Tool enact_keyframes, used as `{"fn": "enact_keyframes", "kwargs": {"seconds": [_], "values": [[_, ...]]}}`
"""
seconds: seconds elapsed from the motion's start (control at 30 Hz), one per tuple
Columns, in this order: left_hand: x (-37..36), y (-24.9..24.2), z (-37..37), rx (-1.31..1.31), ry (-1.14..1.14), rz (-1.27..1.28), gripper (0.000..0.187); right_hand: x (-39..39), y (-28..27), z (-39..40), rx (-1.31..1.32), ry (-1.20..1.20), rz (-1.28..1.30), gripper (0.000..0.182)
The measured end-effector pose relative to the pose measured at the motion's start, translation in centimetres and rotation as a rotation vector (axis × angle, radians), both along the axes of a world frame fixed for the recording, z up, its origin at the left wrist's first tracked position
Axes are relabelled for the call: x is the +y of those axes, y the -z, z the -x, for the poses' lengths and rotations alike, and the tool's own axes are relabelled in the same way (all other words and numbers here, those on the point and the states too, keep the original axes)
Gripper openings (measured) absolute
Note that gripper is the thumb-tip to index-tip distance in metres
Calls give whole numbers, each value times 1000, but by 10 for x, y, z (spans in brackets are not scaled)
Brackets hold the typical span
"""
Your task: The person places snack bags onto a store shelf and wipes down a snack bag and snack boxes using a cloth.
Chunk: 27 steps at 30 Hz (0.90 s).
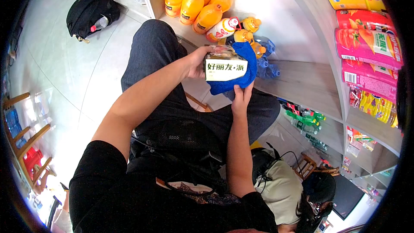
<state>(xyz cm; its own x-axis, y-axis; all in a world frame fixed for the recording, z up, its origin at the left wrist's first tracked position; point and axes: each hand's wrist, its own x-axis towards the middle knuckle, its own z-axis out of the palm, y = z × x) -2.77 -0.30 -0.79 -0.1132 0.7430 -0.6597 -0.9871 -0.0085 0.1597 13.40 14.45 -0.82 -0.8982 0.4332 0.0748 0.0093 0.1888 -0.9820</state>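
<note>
Centrally, a snack box [224, 66] printed with Chinese characters is gripped at its end by the left hand [197, 61], held above the lap before a shelf [297, 82]. A blue cloth [241, 71] is pressed against the box's far side and underside by the right hand [242, 96] — fingers clasping the fabric. Orange juice bottles [196, 0] are ranged behind.

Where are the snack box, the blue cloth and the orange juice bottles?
snack box [225, 68], head view, front face with lettering.
blue cloth [246, 62], head view, fold right of the box.
orange juice bottles [191, 5], head view, one bottle's body.
</note>
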Motion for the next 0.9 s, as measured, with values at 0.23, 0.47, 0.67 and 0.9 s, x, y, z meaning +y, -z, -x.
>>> {"fn": "enact_keyframes", "kwargs": {"seconds": [0.23, 0.47, 0.67, 0.9], "values": [[-1, -8, -1, 50, 0, 28, 48, 0, 2, 1, -30, 28, 18, 69], [-1, -6, -1, 38, -8, 41, 50, -1, 0, 0, -35, 24, 25, 68], [0, -2, -1, 64, -4, 3, 48, -3, -3, 3, -21, 22, 47, 66], [-1, -3, 0, 54, 11, 18, 48, -2, -1, 2, -5, 14, 41, 66]]}}
